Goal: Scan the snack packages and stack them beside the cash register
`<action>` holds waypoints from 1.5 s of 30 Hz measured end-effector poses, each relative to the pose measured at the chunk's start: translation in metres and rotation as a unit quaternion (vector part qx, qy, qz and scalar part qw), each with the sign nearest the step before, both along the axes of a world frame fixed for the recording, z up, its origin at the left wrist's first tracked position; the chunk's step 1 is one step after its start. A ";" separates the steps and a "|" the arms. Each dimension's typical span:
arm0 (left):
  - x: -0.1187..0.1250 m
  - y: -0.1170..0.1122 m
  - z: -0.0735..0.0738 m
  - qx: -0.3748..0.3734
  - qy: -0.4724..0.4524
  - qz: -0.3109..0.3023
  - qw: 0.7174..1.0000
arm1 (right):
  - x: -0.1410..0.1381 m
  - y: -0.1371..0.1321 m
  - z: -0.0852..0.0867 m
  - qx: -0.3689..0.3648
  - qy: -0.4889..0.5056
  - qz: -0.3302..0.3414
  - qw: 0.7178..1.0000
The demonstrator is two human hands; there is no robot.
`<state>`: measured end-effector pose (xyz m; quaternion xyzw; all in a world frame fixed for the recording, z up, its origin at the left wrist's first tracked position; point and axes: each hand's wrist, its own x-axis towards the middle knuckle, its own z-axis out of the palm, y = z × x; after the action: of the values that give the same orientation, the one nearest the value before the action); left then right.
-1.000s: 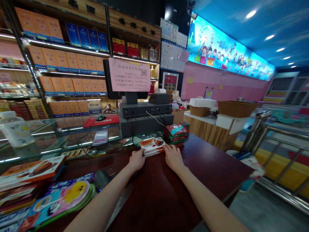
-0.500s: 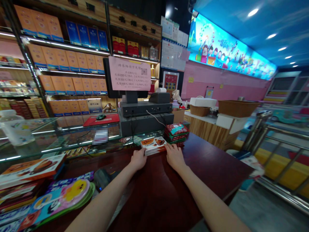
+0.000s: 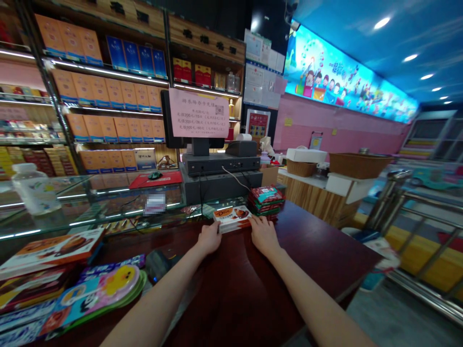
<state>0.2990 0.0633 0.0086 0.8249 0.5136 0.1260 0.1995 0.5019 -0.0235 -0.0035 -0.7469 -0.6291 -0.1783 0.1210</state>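
Observation:
A small stack of white and orange Dove chocolate boxes (image 3: 232, 215) lies flat on the dark red-brown counter (image 3: 235, 284). My left hand (image 3: 210, 238) is closed at its left end, the thumb along the edge. At the right end my right hand (image 3: 265, 234) grips with bent fingers over the near corner. Parts of both hands' fingers are hidden. Just beyond my right hand, touching or nearly so, is a pile of red and green snack packets (image 3: 265, 198).
Behind the boxes stand a cash drawer (image 3: 220, 185) and a monitor with a pink sign (image 3: 198, 113). To the left are a barcode scanner (image 3: 156, 265), more chocolate boxes (image 3: 54, 250), colourful packets (image 3: 97, 299) and a bottle (image 3: 34, 190). A metal railing (image 3: 430, 236) runs at right.
The camera view has turned slightly, so everything sits a little farther right in the picture. Both hands keep their hold on the chocolate boxes, which stay beside the packets.

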 end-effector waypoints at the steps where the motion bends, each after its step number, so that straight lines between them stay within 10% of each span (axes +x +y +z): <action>1: -0.001 0.000 0.000 0.003 0.000 0.000 1.000 | 0.000 -0.001 0.001 -0.001 0.000 0.000 1.000; 18: -0.085 -0.014 0.034 0.096 0.029 0.039 0.994 | -0.064 0.002 0.029 -0.012 0.025 0.081 0.996; 45: -0.319 -0.008 0.039 0.207 0.016 0.218 0.954 | -0.250 0.049 0.063 -0.049 0.167 0.268 0.948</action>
<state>-0.0199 0.0558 0.0477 0.7182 0.6466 0.2567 -0.0160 0.2524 0.0258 0.0591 -0.5751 -0.7845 0.0192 0.2311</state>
